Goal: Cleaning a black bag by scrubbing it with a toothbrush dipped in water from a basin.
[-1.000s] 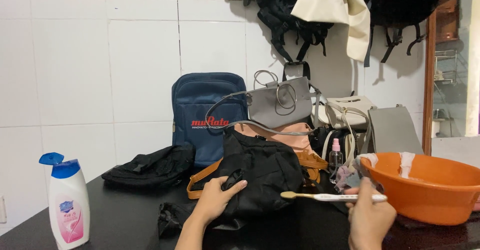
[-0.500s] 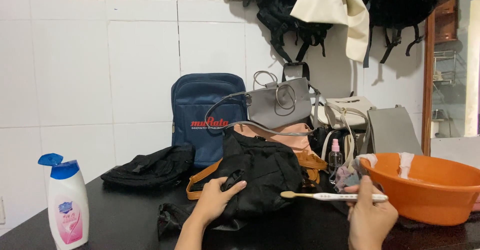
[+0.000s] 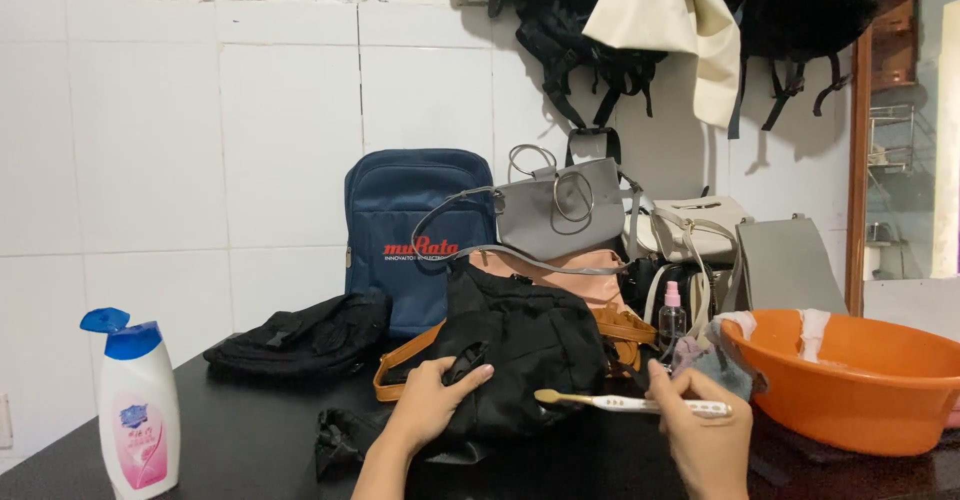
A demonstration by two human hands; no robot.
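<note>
Our left hand (image 3: 432, 400) presses flat, fingers apart, on the soft, floppy black bag (image 3: 520, 345) mid-desk (image 3: 240, 430); we judge it needs pinning. Our right hand (image 3: 700, 435) is clamped on the light, stiff toothbrush (image 3: 625, 403) near the orange basin (image 3: 860, 380).

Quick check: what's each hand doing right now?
Left hand: fingers spread flat, pressing on the black bag, not gripping it.
Right hand: closed around the white toothbrush, bristles pointing toward the bag.
</note>
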